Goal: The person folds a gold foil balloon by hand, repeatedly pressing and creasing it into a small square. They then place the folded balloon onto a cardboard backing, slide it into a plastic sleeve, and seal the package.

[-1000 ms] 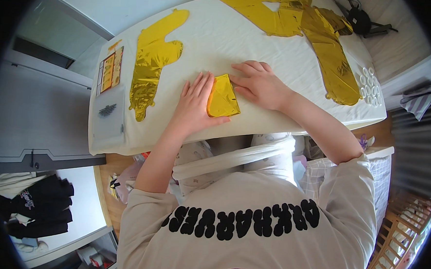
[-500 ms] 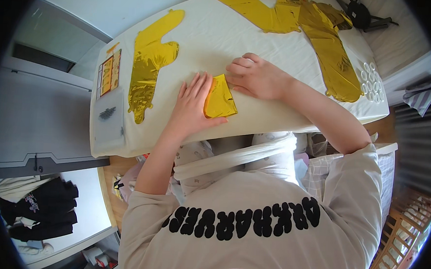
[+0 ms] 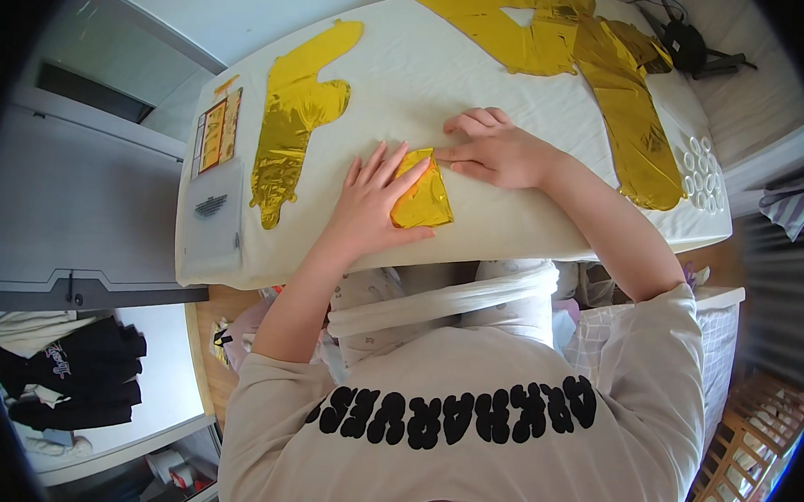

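On the cream cloth near the table's front edge lies a gold foil balloon folded into a small flat packet. My left hand rests flat over the packet's left side, fingers spread, with one finger lying across its top. At the packet's upper right corner, my right hand has its index finger stretched out to the foil edge; its thumb sits lower and the other fingers are loosely bent. To the left, another gold foil balloon lies flat and uninflated. More flat gold foil spreads over the far right.
White rings are grouped at the table's right edge. Along the left edge lie a clear plastic bag and a printed picture card. A black device with a cable stands at the far right corner.
My left index finger has come over onto the top of the packet. My right hand's index finger has straightened toward the packet's corner. The whole view has shifted slightly.
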Demonstrator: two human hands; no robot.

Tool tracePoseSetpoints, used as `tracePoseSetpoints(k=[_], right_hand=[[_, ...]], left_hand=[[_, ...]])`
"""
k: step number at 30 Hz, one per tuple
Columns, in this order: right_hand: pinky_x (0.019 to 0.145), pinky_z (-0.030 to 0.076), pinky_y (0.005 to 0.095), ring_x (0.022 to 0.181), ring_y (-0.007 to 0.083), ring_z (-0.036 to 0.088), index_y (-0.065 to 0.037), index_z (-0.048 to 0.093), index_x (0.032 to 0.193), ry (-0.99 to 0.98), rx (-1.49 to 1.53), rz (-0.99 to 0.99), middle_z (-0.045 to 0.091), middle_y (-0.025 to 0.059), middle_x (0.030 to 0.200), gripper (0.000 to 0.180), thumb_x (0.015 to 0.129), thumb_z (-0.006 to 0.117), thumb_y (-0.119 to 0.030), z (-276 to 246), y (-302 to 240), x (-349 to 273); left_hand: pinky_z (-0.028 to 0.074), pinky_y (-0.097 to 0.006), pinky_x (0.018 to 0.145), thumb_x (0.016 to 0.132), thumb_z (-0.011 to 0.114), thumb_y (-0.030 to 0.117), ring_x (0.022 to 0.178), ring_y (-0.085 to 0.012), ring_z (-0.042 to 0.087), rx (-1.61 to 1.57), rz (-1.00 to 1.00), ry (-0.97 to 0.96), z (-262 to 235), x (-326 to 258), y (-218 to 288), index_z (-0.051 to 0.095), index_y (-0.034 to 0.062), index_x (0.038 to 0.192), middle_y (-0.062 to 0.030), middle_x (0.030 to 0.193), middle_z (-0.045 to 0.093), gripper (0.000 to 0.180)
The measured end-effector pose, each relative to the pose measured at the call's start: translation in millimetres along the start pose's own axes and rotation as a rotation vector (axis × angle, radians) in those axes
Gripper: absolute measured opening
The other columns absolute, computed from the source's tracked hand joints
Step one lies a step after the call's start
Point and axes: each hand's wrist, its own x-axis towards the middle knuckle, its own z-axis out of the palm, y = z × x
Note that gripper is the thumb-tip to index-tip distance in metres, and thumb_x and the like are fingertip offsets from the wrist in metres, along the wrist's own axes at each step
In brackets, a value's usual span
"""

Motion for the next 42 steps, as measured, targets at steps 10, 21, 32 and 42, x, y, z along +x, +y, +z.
tracePoseSetpoints(k=[10,21,32,42], right_hand=[[0.114,0.033,0.0481,0.131,0.0296,0.05,-0.013,0.07,0.131,0.05,-0.058,-0.018,0.06,0.0091,0.136,0.037,0.1,0.063,-0.031,-13.9,-0.3,0.1],[0.112,0.035,0.0463,0.131,0.027,0.051,-0.014,0.072,0.126,0.073,-0.134,-0.092,0.06,0.0072,0.134,0.033,0.099,0.064,-0.031,-9.3,-7.7,3.4],[0.112,0.036,0.0454,0.131,0.0259,0.049,-0.013,0.073,0.123,0.043,-0.171,-0.133,0.056,0.0076,0.141,0.033,0.1,0.062,-0.034,-3.1,-8.5,10.5],[0.113,0.036,0.0459,0.13,0.0274,0.052,-0.014,0.07,0.129,0.054,-0.174,0.005,0.059,0.0082,0.138,0.036,0.099,0.064,-0.032,-11.4,-15.8,8.7]], left_hand=[[0.02,-0.068,0.121,0.076,0.076,0.07,0.154,-0.0427,0.026,0.019,0.004,-0.002,-1.4,0.4,0.4,0.046,0.0275,0.157,-0.0137,0.166,0.034,0.097],[0.02,-0.068,0.121,0.076,0.076,0.07,0.154,-0.0421,0.025,0.019,0.001,0.0,-0.3,-1.9,0.1,0.042,0.028,0.159,-0.0134,0.166,0.033,0.1],[0.021,-0.069,0.12,0.075,0.077,0.069,0.153,-0.0434,0.027,0.017,0.015,0.01,-0.6,-1.7,-0.9,0.043,0.028,0.159,-0.0131,0.166,0.033,0.099],[0.019,-0.065,0.123,0.075,0.077,0.069,0.155,-0.0422,0.025,0.022,-0.015,-0.02,-1.6,-1.7,0.2,0.046,0.0264,0.157,-0.0128,0.167,0.031,0.098]])
